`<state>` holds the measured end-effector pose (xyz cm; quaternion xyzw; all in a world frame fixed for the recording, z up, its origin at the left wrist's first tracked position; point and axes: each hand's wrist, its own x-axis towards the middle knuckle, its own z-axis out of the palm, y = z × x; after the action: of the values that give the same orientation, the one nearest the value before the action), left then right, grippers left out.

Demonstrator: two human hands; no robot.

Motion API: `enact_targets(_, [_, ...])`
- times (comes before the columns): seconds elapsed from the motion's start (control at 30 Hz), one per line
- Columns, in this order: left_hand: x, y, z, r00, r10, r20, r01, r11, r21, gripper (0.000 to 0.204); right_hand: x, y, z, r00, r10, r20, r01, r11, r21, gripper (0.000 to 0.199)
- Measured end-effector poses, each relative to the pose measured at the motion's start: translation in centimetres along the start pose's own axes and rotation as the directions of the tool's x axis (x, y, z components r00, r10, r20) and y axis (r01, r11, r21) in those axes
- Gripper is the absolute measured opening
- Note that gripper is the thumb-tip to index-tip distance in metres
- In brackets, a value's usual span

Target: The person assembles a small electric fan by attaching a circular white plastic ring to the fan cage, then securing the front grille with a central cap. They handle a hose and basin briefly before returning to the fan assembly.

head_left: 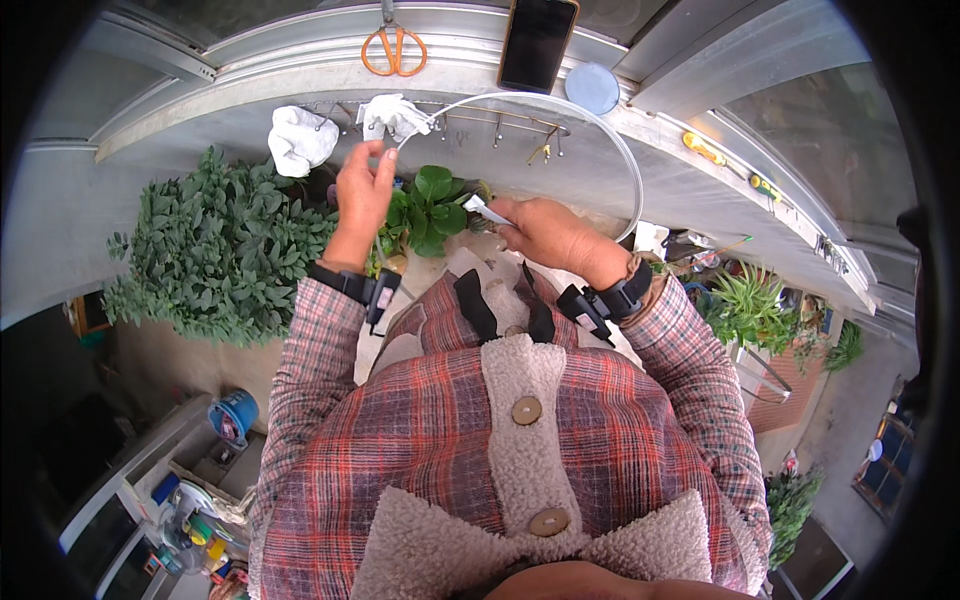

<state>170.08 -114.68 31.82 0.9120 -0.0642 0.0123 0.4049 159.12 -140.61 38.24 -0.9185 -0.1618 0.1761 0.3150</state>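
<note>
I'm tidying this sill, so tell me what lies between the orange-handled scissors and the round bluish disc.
A dark-screened phone lies between the scissors and the disc, in the head view.

Red plaid clothing (400, 430) carries fleecy trim (522, 450); wrist straps (345, 283) are black.

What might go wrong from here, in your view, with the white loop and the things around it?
The white loop appears to cross the hook rack, so it could snag. Its arc also appears near the phone on the ledge, so a flick might knock it. The white piece pinched in the right hand could slip and drop toward the leafy plant.
</note>
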Motion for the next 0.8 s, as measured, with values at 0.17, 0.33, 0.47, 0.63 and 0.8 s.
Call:
enact_targets(0.17, [3.0, -3.4, 2.2, 0.967, 0.254, 0.029, -0.249, 0.909, 0.334, 0.04, 0.3, 3.9, 3.6, 0.982, 0.155, 0.109, -0.131, 0.972, -0.195, 0.028])
enact_targets(0.33, [4.3, -4.2, 4.0, 0.944, 0.17, 0.284, -0.278, 0.874, 0.4, 0.024, 0.4, 6.8, 7.5, 0.969, 0.161, 0.189, -0.121, 0.971, -0.207, 0.033])
enact_targets(0.47, [4.8, -4.2, 4.8, 0.955, 0.185, 0.232, -0.267, 0.877, 0.4, 0.021, 1.3, 9.5, 9.8, 0.959, 0.192, 0.209, -0.131, 0.952, -0.275, 0.032])
enact_targets(0.63, [5.5, -1.3, 4.9, 0.934, 0.356, -0.027, -0.343, 0.915, 0.213, 0.02, 1.8, 12.3, 13.3, 0.954, 0.197, 0.224, -0.106, 0.925, -0.364, 0.026])
enact_targets(0.8, [7.0, 2.3, 5.7, 0.898, 0.439, 0.012, -0.431, 0.875, 0.222, 0.026, 1.6, 14.2, 15.5, 0.984, 0.147, 0.099, -0.095, 0.908, -0.408, 0.025])
